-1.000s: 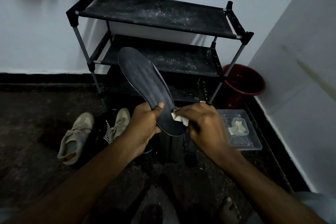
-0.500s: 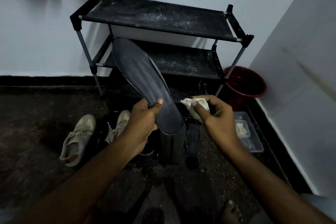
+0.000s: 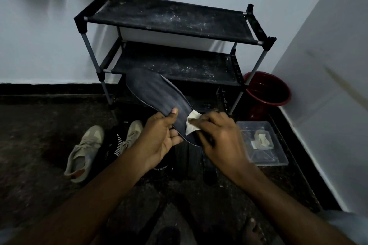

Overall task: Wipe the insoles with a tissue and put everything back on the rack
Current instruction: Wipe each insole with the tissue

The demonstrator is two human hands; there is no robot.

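My left hand (image 3: 159, 137) grips a dark insole (image 3: 157, 93) near its heel end, thumb on its top face. The insole slants up and to the left in front of the black shoe rack (image 3: 171, 20). My right hand (image 3: 219, 135) pinches a crumpled white tissue (image 3: 191, 124) and presses it onto the insole's heel end. The rack's top and middle shelves are dusty and bare. More dark insoles (image 3: 187, 161) lie on the floor under my hands, partly hidden.
A beige sneaker (image 3: 83, 151) and a second one (image 3: 132, 133) lie on the dark floor at the left, beside a black item. A clear plastic box (image 3: 264, 157) holding tissue scraps sits at the right. A red bucket (image 3: 266, 91) stands in the corner by the white walls.
My right hand, which had lifted the tissue off to the right, is back on the insole's heel end. The insole has tilted lower and flatter.
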